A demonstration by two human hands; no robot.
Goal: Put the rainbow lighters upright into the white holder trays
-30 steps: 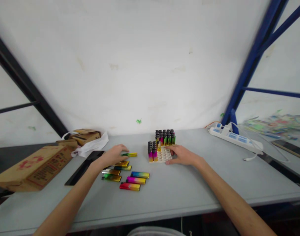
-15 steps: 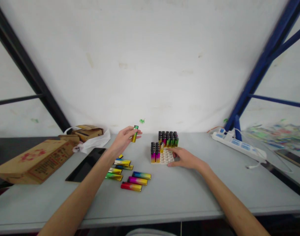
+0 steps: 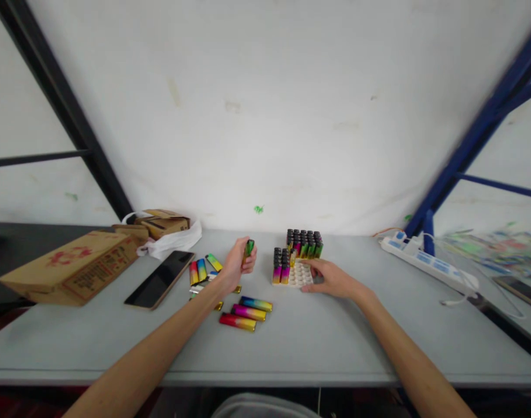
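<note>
My left hand (image 3: pixel 239 261) is wrapped round a green lighter (image 3: pixel 248 248), held above the table left of the white tray. The thumb and fingers of my right hand (image 3: pixel 329 278) grip the right edge of the white holed tray (image 3: pixel 297 277). Two columns of purple lighters (image 3: pixel 282 273) stand upright in the tray's left side, with a yellow one (image 3: pixel 293 255) beside them. Behind the tray stands a block of black-topped lighters (image 3: pixel 304 244). Red, purple and blue lighters (image 3: pixel 248 312) lie in front, and several more (image 3: pixel 200 271) lie partly behind my left forearm.
On the left are a dark tablet-like device (image 3: pixel 161 280), a cardboard box (image 3: pixel 71 267), a smaller box (image 3: pixel 163 223) and a white bag (image 3: pixel 173 241). A white power strip (image 3: pixel 429 264) with cables lies at the right.
My left hand has lowered, and its fingers now wrap more closely round the green lighter. The camera view has shifted slightly. My right hand stays at the tray.
</note>
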